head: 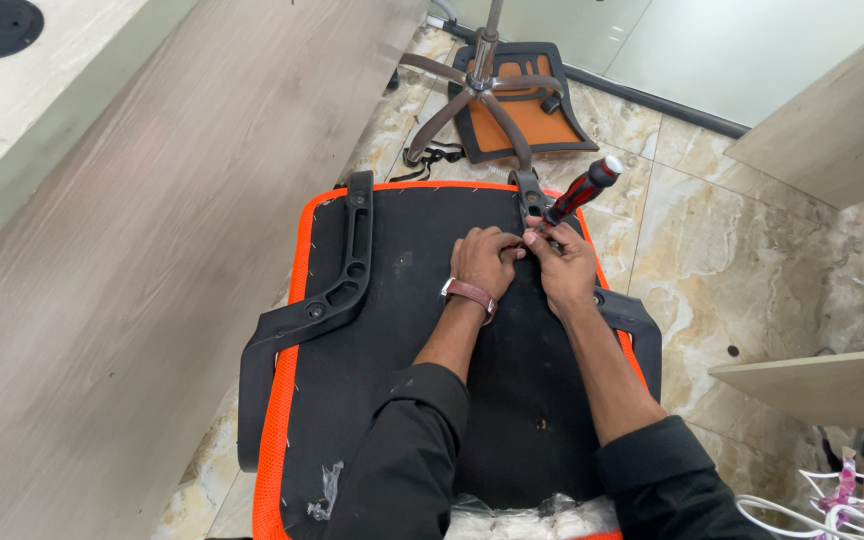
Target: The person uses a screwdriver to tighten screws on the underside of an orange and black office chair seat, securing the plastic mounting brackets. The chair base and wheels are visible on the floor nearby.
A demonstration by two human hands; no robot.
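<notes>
Orange mesh edges an upturned chair seat, its black underside facing up so the fittings can be reached. Both hands meet at its far right side, beside the right armrest bracket. The right hand has its fingers closed round a red-and-black screwdriver, the handle angled up and away, the tip hidden under the hands. The left hand, a brown watch strap at the wrist, curls its fingers at the same spot, seemingly steadying a small part; what it pinches cannot be made out. Farther off on the tiled floor lie a star-shaped chair base and an orange backrest.
</notes>
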